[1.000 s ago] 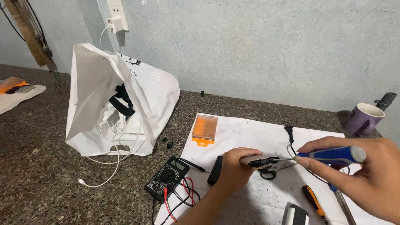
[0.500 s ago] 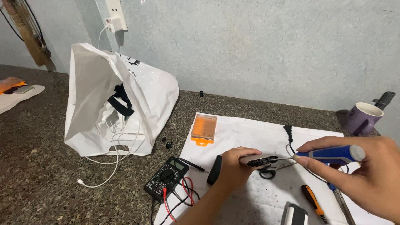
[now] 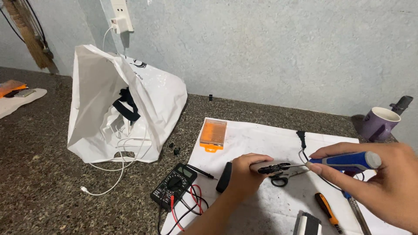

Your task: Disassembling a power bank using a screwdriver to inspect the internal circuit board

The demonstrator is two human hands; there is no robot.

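The left hand point(image 3: 246, 174) is closing around a small dark part point(image 3: 273, 167), gripping it between thumb and fingers just above the white sheet point(image 3: 261, 139) that is covering this end of the table point(image 3: 43, 174). The right hand point(image 3: 383, 182) is wrapping its fingers tightly round the blue and grey handle of a screwdriver point(image 3: 344, 160), and the thin metal shaft is pointing left, with its tip touching the end of the small dark part. Both hands are hovering over the middle of the sheet.

Just below the part, a pair of scissors point(image 3: 283, 177) is lying on the sheet, and a black rounded piece point(image 3: 224, 177) is lying beside the left wrist. A black wire point(image 3: 301, 148) is trailing across the sheet behind the screwdriver. An orange case point(image 3: 213, 134) is sitting near the sheet's far left corner. A black meter point(image 3: 173, 187) with red and black leads is resting at the sheet's left edge. An orange-handled screwdriver point(image 3: 327, 211) is lying near the lower edge, under the right hand.

Further left, a white plastic bag point(image 3: 130, 104) is standing open on the table, with a white cable point(image 3: 109, 174) spilling out of it. A purple mug point(image 3: 379, 123) is standing at the far right, against the wall.
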